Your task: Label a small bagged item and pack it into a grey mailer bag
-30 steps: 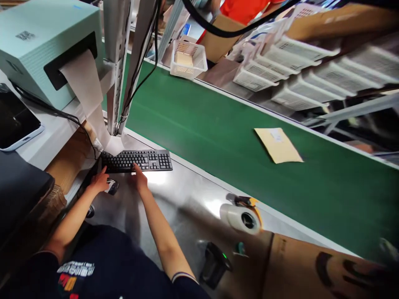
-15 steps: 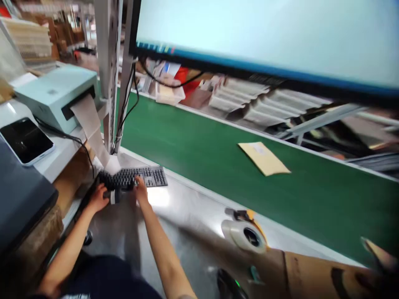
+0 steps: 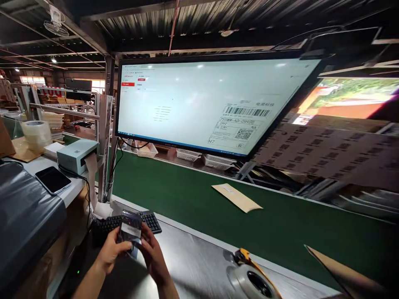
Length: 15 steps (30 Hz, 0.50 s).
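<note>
A small dark, shiny plastic packet (image 3: 129, 218) with a white label is held up in front of me. My left hand (image 3: 109, 252) grips its left side, thumb pressed across the lower front. On the right edge, my right hand (image 3: 152, 251) has its fingers closed around the packet. The print on the label is too small to read. Behind the packet lies a black keyboard (image 3: 151, 222), partly covered by it and by my hands. A strip of blank label paper (image 3: 102, 210) hangs down to the keyboard's left end.
A large monitor (image 3: 187, 104) displays a shipping label. Left stand a label printer (image 3: 75, 157), a phone (image 3: 53, 180) and tape rolls (image 3: 36, 135). A kraft envelope (image 3: 238, 198) lies on the green conveyor belt (image 3: 174, 182). A tape dispenser (image 3: 246, 259) stands on the metal table at right.
Both hands were low at the keyboard, with a small labelled item between them; now they hold the packet up together. The view has tilted up, bringing the whole monitor into sight.
</note>
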Available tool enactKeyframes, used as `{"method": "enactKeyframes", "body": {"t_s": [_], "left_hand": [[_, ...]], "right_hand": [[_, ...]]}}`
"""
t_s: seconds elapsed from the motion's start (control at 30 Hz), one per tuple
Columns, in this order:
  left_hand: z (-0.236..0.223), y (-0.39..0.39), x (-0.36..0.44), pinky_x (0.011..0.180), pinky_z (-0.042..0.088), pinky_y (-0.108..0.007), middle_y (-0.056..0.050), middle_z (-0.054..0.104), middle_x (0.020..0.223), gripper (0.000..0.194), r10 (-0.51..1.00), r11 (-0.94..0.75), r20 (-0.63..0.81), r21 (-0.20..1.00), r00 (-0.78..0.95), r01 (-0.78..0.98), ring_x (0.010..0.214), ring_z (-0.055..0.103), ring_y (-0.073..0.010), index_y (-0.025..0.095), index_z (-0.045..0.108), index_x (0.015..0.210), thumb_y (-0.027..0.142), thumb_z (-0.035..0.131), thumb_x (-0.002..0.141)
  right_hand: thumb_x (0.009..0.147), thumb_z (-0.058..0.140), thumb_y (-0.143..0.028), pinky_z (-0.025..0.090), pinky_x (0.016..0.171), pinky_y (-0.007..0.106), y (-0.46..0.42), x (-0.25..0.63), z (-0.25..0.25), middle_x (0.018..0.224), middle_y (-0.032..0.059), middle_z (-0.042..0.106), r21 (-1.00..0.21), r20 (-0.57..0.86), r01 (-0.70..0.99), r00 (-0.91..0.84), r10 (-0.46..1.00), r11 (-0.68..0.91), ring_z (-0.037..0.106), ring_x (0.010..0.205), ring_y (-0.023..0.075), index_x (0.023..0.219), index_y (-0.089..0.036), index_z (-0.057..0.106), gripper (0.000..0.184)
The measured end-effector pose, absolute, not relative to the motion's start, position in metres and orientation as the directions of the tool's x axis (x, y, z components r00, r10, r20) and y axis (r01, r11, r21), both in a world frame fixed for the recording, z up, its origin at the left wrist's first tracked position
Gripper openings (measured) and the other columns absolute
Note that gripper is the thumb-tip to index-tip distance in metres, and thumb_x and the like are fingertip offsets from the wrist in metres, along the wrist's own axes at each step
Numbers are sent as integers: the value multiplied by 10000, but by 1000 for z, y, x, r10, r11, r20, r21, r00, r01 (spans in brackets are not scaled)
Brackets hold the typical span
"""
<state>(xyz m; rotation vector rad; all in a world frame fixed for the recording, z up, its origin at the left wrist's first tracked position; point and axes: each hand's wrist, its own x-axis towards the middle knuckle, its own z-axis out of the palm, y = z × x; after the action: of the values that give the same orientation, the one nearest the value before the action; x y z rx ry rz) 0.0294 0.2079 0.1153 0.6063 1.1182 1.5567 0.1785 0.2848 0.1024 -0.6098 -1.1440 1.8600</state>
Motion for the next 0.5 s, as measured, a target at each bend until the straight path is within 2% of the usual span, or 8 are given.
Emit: {"method": "enactKeyframes", "body": {"t_s": [0.07,0.17,0.23,0.3,0.4,0.43,0.5], "left_hand": [[136,202,29,772,519,-306,-113,785,1040,650,960,-23,-99,905,-262,-425,937,695,-259,162,766,1110,437,963,556],[169,191,26,880,524,-336,-109,777,1038,600,966,-56,-44,926,-255,-373,974,691,-260,142,741,1079,408,945,582],[187,185,23,903,526,-346,-97,765,1017,580,962,-91,-6,936,-272,-339,972,690,-253,141,705,1060,398,936,594],[198,178,20,921,529,-346,-82,756,1022,576,959,-127,32,938,-283,-323,981,690,-244,151,667,1050,388,936,600],[205,167,19,843,547,-319,-52,744,966,556,971,-119,41,938,-236,-327,867,690,-203,165,648,1053,369,936,624],[206,163,20,795,547,-306,-38,736,924,546,975,-111,38,936,-217,-333,800,678,-183,168,650,1054,365,936,632],[207,155,22,693,527,-276,-16,716,829,526,979,-102,32,934,-202,-343,683,639,-152,167,664,1020,359,945,619]], "right_hand": [[717,887,-507,555,1008,517,283,179,124,1288,89,731,-877,73,-428,-566,821,-217,689,1176,334,1254,-350,727,582],[718,876,-504,567,981,481,274,174,154,1172,91,762,-876,96,-425,-618,780,-229,706,1115,322,1192,-297,751,532],[705,891,-490,594,879,407,269,171,171,1079,76,767,-882,103,-418,-621,777,-217,719,1016,280,1120,-260,766,491],[671,929,-435,590,752,321,265,172,184,1022,43,751,-880,115,-427,-612,782,-205,706,900,219,1129,-268,752,519],[602,984,-344,564,658,273,258,178,198,964,5,722,-862,124,-456,-612,781,-220,653,755,156,1209,-306,712,666],[593,993,-342,558,645,270,255,179,201,930,1,714,-862,117,-451,-624,772,-233,637,720,145,1171,-297,723,640],[605,995,-385,535,621,266,248,182,205,837,-1,693,-873,96,-418,-653,751,-252,609,668,132,976,-248,751,465]]}}
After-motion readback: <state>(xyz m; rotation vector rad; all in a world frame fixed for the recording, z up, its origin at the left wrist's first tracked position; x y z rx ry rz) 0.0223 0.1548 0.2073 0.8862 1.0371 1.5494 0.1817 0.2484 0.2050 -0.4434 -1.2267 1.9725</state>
